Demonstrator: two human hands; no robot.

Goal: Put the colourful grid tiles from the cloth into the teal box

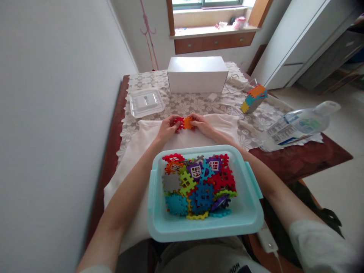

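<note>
Beyond the bin, over the white cloth (150, 133), my left hand (168, 127) pinches a red building tile (180, 122). An orange building tile (187, 123) is in the fingers of my right hand (200, 124). The two tiles meet edge to edge; whether their teeth are locked cannot be made out. Between my forearms sits a light-blue plastic bin (159, 227). It holds many toothed tiles in red, blue, purple, green, yellow and grey, among them a grey square tile (171, 183), some with white window inserts.
A clear plastic lid (146, 102) lies at the left of the table. At the back stands a white box (197, 76). To the right are a small house-like block of joined tiles (254, 98) and a large clear bottle (301, 125) near the table edge.
</note>
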